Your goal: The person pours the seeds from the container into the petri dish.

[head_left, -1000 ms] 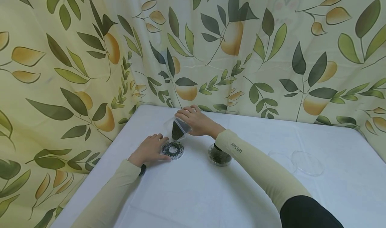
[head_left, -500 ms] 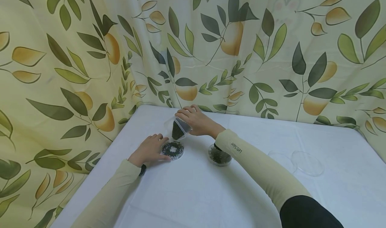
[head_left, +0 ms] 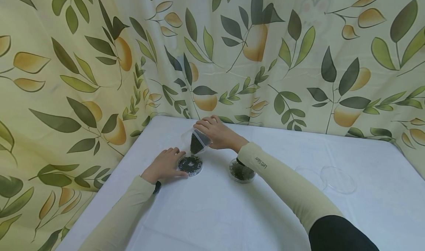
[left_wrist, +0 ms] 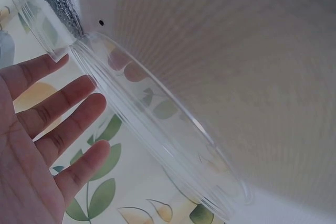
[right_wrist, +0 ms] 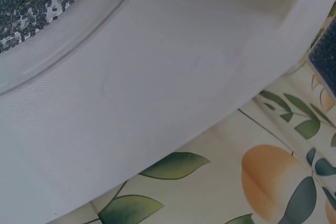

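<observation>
My right hand grips a tilted clear plastic box holding small dark green seeds. A thin stream drops from its lower corner into the left petri dish, whose dark seed layer has a few white patches. My left hand spans that dish's left side, with thumb at the front rim and forefinger at the back. In the left wrist view, the spread fingers are nearly straight, with tips at a clear wall. A second petri dish with dark seeds stands under my right forearm.
Two clear round lids or dishes lie on the white tablecloth to the right. A leaf-and-fruit patterned curtain hangs behind the table's far edge and along its left. In the left wrist view, a large clear rim crosses the middle.
The dark seeds have spread over the left dish, shrinking the white ring to small patches. Seeds in the tilted box have lessened slightly. Both hands stay nearly in place.
</observation>
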`<state>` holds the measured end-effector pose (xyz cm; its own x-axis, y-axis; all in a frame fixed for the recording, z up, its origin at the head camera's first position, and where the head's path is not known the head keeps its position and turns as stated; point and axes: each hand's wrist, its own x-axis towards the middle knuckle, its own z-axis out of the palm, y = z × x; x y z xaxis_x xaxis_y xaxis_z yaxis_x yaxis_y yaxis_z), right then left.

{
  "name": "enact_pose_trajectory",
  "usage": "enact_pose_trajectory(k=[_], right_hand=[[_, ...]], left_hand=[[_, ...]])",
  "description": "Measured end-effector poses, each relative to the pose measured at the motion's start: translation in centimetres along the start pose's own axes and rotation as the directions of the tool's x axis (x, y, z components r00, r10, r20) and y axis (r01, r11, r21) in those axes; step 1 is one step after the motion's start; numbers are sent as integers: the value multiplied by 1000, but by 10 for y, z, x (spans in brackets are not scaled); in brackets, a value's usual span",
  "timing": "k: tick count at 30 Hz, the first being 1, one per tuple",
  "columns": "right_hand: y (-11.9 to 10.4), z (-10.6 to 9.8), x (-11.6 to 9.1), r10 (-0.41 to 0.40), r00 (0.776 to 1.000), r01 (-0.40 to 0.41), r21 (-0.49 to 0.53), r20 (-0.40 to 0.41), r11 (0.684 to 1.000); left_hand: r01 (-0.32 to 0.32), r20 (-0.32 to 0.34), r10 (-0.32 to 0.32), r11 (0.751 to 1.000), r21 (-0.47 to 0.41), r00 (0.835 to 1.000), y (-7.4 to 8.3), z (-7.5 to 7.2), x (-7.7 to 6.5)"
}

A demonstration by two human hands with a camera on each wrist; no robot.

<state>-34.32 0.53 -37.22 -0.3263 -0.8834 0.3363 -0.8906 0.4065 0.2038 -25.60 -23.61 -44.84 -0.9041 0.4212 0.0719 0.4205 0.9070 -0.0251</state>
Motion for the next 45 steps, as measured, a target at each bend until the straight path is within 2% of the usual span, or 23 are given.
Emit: enact_pose_trajectory(k=[26,45], right_hand=[[6,-3,-8,9,1000,-9,-14,12,1000],[-4,-7,-4,-15,1000,15,-5,-5,1000]], left_hand=[[2,9,-2,1000,-1,1000,2,-2,0],[-10,1,10,1000,8,1000,1,-1,0]])
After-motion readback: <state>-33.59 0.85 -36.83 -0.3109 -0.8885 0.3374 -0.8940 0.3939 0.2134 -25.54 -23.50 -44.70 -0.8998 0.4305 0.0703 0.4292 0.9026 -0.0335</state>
